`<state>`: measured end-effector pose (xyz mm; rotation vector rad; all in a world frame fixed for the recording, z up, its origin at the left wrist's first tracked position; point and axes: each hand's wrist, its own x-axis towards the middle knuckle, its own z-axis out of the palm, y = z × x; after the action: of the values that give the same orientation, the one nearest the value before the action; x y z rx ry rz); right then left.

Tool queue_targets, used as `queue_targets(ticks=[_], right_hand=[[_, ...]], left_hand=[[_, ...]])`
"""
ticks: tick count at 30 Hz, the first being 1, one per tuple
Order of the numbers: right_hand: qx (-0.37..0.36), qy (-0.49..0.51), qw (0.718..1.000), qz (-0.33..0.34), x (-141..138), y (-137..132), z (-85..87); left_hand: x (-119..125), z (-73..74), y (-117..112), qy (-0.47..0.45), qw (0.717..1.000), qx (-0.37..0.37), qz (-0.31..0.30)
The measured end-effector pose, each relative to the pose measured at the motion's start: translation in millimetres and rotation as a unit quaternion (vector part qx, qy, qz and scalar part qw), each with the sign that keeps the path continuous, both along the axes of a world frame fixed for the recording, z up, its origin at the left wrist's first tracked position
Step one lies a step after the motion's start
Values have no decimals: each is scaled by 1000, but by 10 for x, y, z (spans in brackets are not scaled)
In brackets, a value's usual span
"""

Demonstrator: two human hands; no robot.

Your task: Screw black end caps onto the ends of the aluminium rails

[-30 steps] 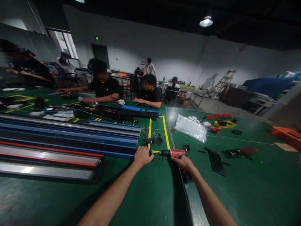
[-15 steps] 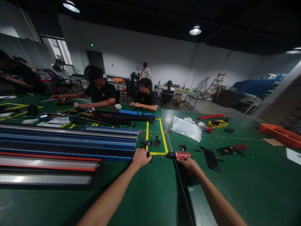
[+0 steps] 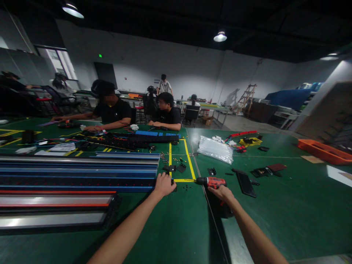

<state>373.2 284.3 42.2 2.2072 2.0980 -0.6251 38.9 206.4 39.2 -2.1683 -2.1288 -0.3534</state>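
My right hand [image 3: 222,192] is wrapped round the grip of a red and black cordless drill [image 3: 211,181], whose bit points left over the green table [image 3: 176,227]. My left hand [image 3: 164,184] is closed on a small black part [image 3: 172,181] at the end of a long blue rail [image 3: 79,179]. A gap of a hand's width separates the drill tip from that part. Small black screws [image 3: 187,187] lie between the two hands.
Long blue, red and silver rails [image 3: 55,200] fill the left of the table. Black brackets [image 3: 180,168], a black plate [image 3: 244,182] and a clear bag [image 3: 216,148] lie beyond the hands. Two people [image 3: 165,112] sit opposite. An orange tray [image 3: 324,151] lies far right.
The drill has drawn back to the right, away from the black part. My left hand has stayed at the rail end. The view has turned slightly to the right.
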Motion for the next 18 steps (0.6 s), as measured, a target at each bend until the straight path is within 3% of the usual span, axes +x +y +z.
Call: queue_targets(ticks=[8, 18], right_hand=[[-3, -2, 1000, 3, 27, -24, -23], [-21, 16, 999, 22, 109, 85, -60]], left_hand=[[-127, 44, -33, 10, 1000, 0, 9], [-574, 90, -224, 32, 997, -6, 77]])
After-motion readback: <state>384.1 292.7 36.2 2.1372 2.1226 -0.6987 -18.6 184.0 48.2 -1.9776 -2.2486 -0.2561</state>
